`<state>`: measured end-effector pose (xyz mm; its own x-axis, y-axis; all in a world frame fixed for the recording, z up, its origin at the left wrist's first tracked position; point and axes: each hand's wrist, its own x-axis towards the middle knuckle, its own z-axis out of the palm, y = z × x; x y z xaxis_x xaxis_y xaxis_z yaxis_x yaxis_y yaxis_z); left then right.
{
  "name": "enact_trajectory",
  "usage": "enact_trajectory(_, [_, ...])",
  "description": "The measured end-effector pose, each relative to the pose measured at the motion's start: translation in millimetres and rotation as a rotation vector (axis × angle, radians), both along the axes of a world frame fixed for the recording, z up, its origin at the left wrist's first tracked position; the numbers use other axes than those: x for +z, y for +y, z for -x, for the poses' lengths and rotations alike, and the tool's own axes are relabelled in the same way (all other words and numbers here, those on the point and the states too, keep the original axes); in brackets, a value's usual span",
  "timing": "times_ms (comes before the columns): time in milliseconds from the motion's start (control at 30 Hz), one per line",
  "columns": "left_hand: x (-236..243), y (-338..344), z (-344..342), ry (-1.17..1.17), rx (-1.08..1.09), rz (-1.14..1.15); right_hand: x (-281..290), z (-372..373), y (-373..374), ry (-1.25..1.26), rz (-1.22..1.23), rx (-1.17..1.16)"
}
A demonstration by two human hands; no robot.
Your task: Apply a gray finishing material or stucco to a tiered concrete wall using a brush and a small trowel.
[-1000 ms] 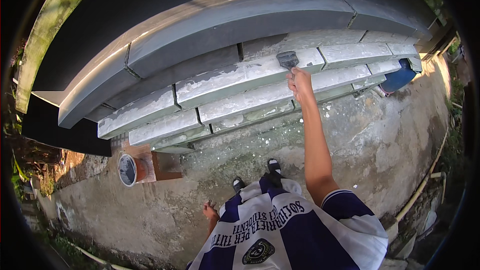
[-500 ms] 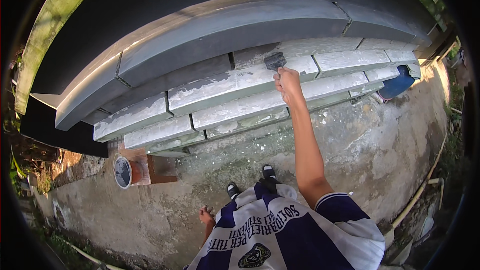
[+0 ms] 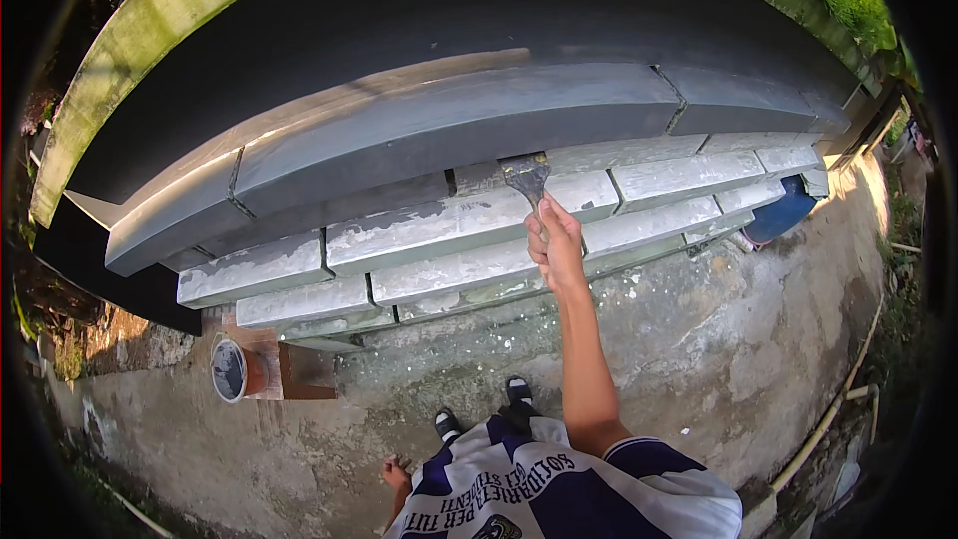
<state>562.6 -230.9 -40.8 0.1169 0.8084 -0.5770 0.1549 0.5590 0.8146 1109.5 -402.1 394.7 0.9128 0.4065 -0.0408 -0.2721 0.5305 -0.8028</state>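
My right hand (image 3: pixel 557 240) is closed around the handle of a wide, flat paintbrush (image 3: pixel 526 176), its head dark with grey paint. The bristles point up and meet the recessed face just below a dark grey ledge (image 3: pixel 449 130). Left of the brush that face is dark grey; to the right it stays pale. Beneath, a pale stepped ledge (image 3: pixel 469 225) carries patchy grey marks. Hanging low beside my body is my left hand (image 3: pixel 395 472), which holds nothing, its fingers loosely apart.
An orange bucket (image 3: pixel 255 371) with grey paint inside stands at the left by a reddish-brown block (image 3: pixel 309 391). A blue container (image 3: pixel 783 212) sits at the ledges' right end. Weathered concrete (image 3: pixel 689 339) lies underfoot, with a pale pipe (image 3: pixel 828 429) along the right.
The view has tilted up, so the ledges sit lower in the picture. My right hand has turned the brush from sideways to bristles up and shifted it slightly left.
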Motion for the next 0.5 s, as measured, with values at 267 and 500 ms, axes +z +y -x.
enact_trajectory(267, [16, 12, -15, -0.013, 0.076, -0.002, -46, -22, 42, 0.155, 0.169, -0.148])
enact_trajectory(500, [-16, 15, 14, -0.045, 0.085, -0.097, -22, 6, 22, 0.047, 0.071, -0.190])
